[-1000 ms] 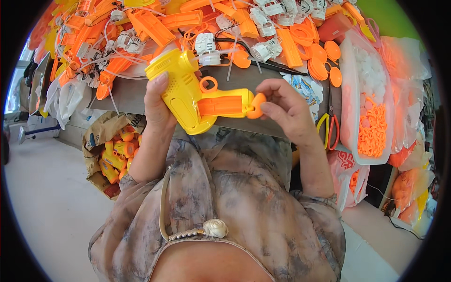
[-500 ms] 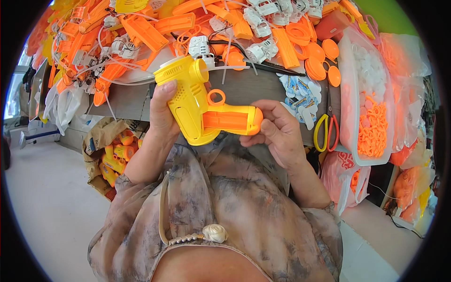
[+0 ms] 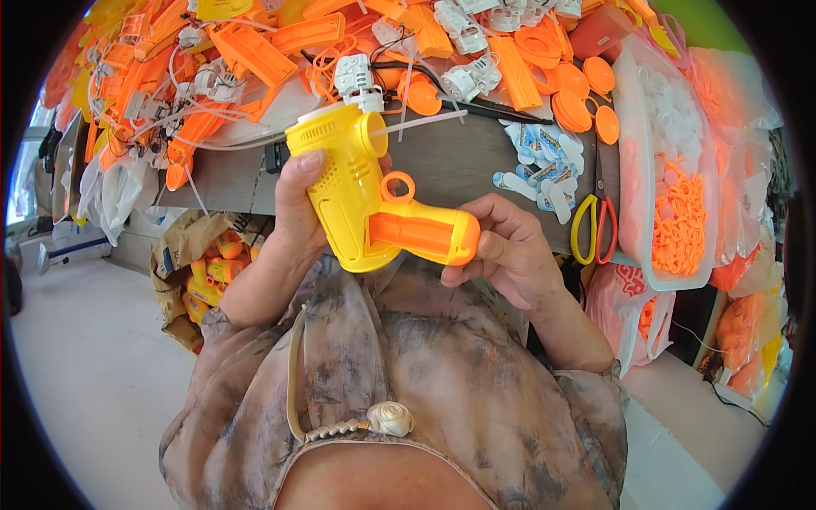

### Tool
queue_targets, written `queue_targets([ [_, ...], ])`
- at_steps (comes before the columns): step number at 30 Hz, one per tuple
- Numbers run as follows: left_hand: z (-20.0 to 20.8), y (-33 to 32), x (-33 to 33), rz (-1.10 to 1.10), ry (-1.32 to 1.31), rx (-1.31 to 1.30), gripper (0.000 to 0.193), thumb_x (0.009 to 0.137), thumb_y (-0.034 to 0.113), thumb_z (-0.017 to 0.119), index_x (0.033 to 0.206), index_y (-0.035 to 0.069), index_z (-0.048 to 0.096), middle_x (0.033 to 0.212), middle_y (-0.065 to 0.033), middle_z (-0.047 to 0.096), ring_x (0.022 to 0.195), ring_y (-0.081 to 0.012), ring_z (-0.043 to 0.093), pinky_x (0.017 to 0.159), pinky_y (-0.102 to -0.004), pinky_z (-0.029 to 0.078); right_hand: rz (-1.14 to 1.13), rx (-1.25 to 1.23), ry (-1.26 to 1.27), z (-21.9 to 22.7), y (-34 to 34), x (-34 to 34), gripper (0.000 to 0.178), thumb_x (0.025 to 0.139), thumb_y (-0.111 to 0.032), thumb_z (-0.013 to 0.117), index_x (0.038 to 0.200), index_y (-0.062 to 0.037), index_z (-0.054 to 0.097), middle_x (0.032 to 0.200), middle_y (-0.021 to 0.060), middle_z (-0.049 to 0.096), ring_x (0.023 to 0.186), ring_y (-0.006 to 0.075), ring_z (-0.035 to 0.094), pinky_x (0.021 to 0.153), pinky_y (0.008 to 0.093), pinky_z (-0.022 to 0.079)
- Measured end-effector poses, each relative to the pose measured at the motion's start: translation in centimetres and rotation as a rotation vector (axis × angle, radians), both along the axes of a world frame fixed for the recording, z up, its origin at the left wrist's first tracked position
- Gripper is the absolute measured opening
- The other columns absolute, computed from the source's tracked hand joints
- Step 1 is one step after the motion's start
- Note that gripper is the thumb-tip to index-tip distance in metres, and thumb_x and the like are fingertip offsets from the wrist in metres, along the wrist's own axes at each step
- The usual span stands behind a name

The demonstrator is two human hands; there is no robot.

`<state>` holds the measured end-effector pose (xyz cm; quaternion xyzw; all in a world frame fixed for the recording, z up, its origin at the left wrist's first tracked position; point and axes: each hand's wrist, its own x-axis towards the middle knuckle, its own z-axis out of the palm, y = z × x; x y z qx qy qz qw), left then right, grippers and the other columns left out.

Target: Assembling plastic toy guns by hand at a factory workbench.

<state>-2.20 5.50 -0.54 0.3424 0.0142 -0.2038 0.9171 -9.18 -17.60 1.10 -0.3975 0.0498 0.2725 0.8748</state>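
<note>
A yellow toy gun (image 3: 344, 191) with an orange handle panel (image 3: 412, 237) and an orange ring trigger (image 3: 397, 186) is held up in front of my chest. My left hand (image 3: 302, 191) is closed round its body, the thumb on the near side and the other fingers mostly hidden behind. The thumb and fingers of my right hand (image 3: 506, 252) pinch the rounded end of the handle. A thin clear tube (image 3: 425, 122) shows beside the gun's round nozzle end.
Orange shells (image 3: 246, 55), white motor units (image 3: 355, 76) and tubes pile across the table. At right lie stickers (image 3: 544, 166), scissors (image 3: 595, 234) and a clear bin (image 3: 633, 170) of small parts. A paper bag (image 3: 170, 280) with more toy guns stands at lower left.
The toy gun sits slightly lower and farther right, its handle tipped down a little more. My right hand has moved down with the handle end, and both hands keep their hold.
</note>
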Motion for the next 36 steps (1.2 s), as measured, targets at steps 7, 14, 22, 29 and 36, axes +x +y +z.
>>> queue_targets([
  [7, -0.6, -1.1, -0.4, 0.136, -0.179, 0.245, 0.068, 0.070, 0.046, 0.056, 0.119, -0.001, 0.047, 0.099, -0.0185, 0.059, 0.085, -0.0273, 0.062, 0.074, -0.0381, 0.053, -0.109, -0.246, -0.084, 0.6, -0.2, -1.2, 0.038, 0.092, -0.010, 0.053, 0.125, 0.0041, 0.043, 0.110, 0.0155, 0.058, 0.088, 0.0241, 0.064, 0.075, 0.0360, 0.056],
  [14, -0.8, -1.2, -0.4, 0.032, -0.244, 0.218, 0.068, 0.071, 0.048, 0.056, 0.118, -0.001, 0.047, 0.099, -0.0174, 0.058, 0.085, -0.0266, 0.062, 0.074, -0.0370, 0.053, -0.122, -0.458, -0.313, 0.4, -0.6, -1.4, 0.037, 0.093, -0.012, 0.052, 0.125, 0.0046, 0.044, 0.106, 0.0128, 0.059, 0.086, 0.0188, 0.064, 0.076, 0.0299, 0.054],
  [22, -1.5, -1.1, 0.6, 0.115, -0.249, 0.187, 0.064, 0.075, 0.043, 0.055, 0.122, 0.000, 0.046, 0.103, -0.0180, 0.058, 0.089, -0.0266, 0.061, 0.078, -0.0386, 0.053, 0.009, -0.648, -0.252, 2.4, -1.1, 0.4, 0.036, 0.093, -0.011, 0.051, 0.126, 0.0010, 0.045, 0.096, 0.0083, 0.060, 0.078, 0.0140, 0.062, 0.068, 0.0263, 0.052],
  [29, -1.5, -1.1, 0.7, 0.221, -0.196, 0.153, 0.060, 0.077, 0.038, 0.055, 0.122, 0.000, 0.046, 0.104, -0.0205, 0.058, 0.092, -0.0278, 0.060, 0.078, -0.0396, 0.053, -0.643, -1.915, -0.834, 1.0, -9.8, 9.2, 0.018, 0.082, -0.005, 0.055, 0.097, 0.0051, 0.059, 0.086, 0.0144, 0.062, 0.082, 0.0284, 0.061, 0.073, 0.0362, 0.048],
  [36, -0.9, -0.8, 1.2, 0.151, -0.247, 0.158, 0.059, 0.077, 0.038, 0.055, 0.121, 0.000, 0.047, 0.104, -0.0200, 0.058, 0.091, -0.0274, 0.060, 0.079, -0.0380, 0.052, -0.118, -2.249, -0.890, -2.6, -15.4, 14.2, 0.013, 0.075, 0.001, 0.052, 0.084, 0.0039, 0.060, 0.079, 0.0187, 0.057, 0.085, 0.0331, 0.057, 0.075, 0.0412, 0.046],
])
